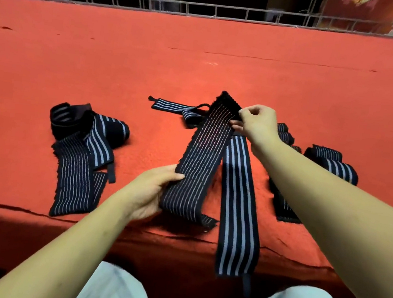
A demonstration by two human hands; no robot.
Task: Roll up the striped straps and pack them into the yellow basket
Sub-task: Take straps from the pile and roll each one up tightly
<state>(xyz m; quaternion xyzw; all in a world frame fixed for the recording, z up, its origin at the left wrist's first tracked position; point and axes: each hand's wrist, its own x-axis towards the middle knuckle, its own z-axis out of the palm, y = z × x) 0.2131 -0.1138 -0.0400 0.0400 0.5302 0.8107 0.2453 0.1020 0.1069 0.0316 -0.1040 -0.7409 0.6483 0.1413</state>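
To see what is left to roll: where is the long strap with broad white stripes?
Head view, right of centre: the long strap lies on the red cloth just right of the hand-held strap, its near end hanging over the front edge.

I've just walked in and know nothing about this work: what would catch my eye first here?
First the dark striped strap lifted at the centre, its far end pinched by the right hand and its near part gripped by the left hand. All around is the red cloth, with a loose heap of straps at the left and another strap hanging over the near edge.
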